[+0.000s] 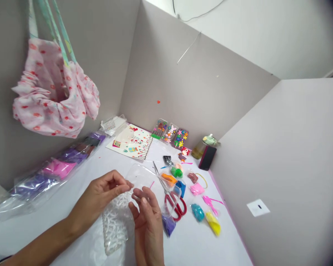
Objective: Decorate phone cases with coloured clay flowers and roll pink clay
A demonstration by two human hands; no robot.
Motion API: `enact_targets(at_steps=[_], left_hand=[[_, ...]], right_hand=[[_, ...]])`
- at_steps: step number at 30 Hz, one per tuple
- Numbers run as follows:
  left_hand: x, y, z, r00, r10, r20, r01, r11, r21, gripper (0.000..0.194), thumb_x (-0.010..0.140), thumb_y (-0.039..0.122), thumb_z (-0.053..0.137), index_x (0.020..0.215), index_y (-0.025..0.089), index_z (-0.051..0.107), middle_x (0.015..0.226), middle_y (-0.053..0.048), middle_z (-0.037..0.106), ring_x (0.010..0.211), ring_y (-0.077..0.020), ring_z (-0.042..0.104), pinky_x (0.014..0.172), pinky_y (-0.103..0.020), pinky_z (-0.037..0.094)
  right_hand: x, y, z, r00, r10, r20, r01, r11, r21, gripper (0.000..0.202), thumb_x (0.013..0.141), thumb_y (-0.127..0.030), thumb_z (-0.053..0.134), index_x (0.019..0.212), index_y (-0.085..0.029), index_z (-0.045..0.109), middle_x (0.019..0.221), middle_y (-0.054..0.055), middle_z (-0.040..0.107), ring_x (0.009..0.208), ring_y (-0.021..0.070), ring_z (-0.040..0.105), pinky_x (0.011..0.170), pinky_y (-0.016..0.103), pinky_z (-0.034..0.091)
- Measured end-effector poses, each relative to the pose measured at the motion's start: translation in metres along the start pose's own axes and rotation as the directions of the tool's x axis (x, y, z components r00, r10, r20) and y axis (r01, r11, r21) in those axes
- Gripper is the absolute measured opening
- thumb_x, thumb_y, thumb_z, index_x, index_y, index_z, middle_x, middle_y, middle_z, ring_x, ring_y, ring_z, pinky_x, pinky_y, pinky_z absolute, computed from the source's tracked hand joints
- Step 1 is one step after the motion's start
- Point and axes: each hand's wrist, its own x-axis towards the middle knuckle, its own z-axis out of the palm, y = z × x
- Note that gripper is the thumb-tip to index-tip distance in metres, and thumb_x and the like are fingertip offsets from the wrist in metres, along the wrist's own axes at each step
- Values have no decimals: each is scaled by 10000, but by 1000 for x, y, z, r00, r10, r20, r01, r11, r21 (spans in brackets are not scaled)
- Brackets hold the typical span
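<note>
My left hand (pixel 107 194) is closed in a pinch, its thumb and forefinger together around something too small to make out. Close beside it, my right hand (pixel 148 225) is half turned up with curled fingers, and a thin clear edge shows at its fingertips. Below both hands lies a clear phone case (pixel 115 225) covered with white squiggly lines. Behind the fingers is a clear plastic sheet (pixel 140 173). Red-handled scissors (pixel 176 207) lie just right of my right hand, next to a purple clay packet (pixel 168 224).
Small packets of coloured clay, such as a yellow one (pixel 213 223) and a teal one (pixel 197 212), lie on the right. Decorated phone cases (pixel 170 132) lean on the back wall near a phone (pixel 207 158). A bag of clay packs (pixel 61 168) lies left, under a hanging pink cloth bag (pixel 52 122).
</note>
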Motion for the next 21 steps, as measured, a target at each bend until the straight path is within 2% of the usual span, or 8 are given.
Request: enact_targets(at_steps=[2, 4, 8, 11, 14, 16, 19, 21], left_hand=[[10, 7, 0, 997, 81, 18, -82, 994, 65, 326, 798, 537, 835, 746, 241, 707, 823, -39, 754, 831, -234, 721, 790, -317, 557], [24, 16, -4, 989, 146, 29, -149, 983, 103, 295, 803, 509, 833, 745, 243, 719, 794, -24, 737, 795, -204, 688, 755, -278, 535], [56, 42, -14, 971, 197, 132, -212, 971, 114, 252, 776, 460, 860, 725, 238, 754, 760, -27, 737, 767, -197, 673, 740, -265, 525], [78, 57, -11, 955, 212, 207, -233, 969, 82, 218, 750, 414, 883, 701, 238, 764, 722, -24, 743, 735, -202, 678, 727, -278, 534], [98, 64, -2, 949, 213, 234, -221, 975, 11, 224, 734, 388, 903, 698, 213, 767, 715, -34, 752, 706, -201, 691, 714, -288, 545], [111, 62, 2, 957, 225, 184, -214, 974, -74, 259, 732, 390, 913, 706, 190, 751, 729, -33, 745, 752, -203, 720, 761, -295, 559], [130, 48, 0, 972, 236, 20, -225, 946, -234, 271, 838, 387, 853, 779, 169, 705, 779, -6, 713, 873, -199, 738, 854, -332, 583], [140, 33, -5, 976, 199, -86, -216, 925, -313, 245, 957, 353, 756, 844, 153, 673, 796, 12, 685, 795, -164, 707, 784, -335, 601]], right_hand=[[0, -5, -7, 1000, 1, 23, -1, 1000, -2, 460, 710, -411, 975, 1116, -260, 821, 1169, 92, 809, 1121, 271, 728, 940, 395, 606], [2, -17, -18, 1000, -20, 24, 20, 1000, -5, 504, 718, -415, 976, 1165, -254, 808, 1193, 103, 808, 1111, 266, 734, 956, 396, 601], [8, -60, -39, 993, -115, -6, 114, 990, -83, 546, 733, -485, 955, 1194, -237, 796, 1202, 127, 806, 1077, 278, 746, 928, 401, 602], [15, -89, -40, 980, -181, 79, 197, 927, -319, 480, 763, -435, 942, 1163, -209, 803, 1005, 98, 830, 807, 208, 722, 756, 322, 571], [31, -99, -30, 960, -136, 245, 246, 829, -503, 380, 745, -378, 946, 1042, -176, 823, 768, 48, 798, 661, 160, 621, 637, 266, 470], [46, -96, -22, 947, -106, 304, 256, 821, -510, 352, 717, -360, 948, 980, -165, 821, 721, 38, 787, 610, 143, 584, 592, 251, 422], [67, -85, -16, 944, -135, 302, 265, 856, -444, 317, 696, -351, 942, 882, -164, 766, 731, 40, 795, 596, 134, 588, 595, 242, 434], [75, -77, -16, 946, -158, 283, 268, 871, -410, 318, 700, -366, 933, 832, -175, 715, 763, 47, 805, 646, 147, 636, 637, 249, 477]])
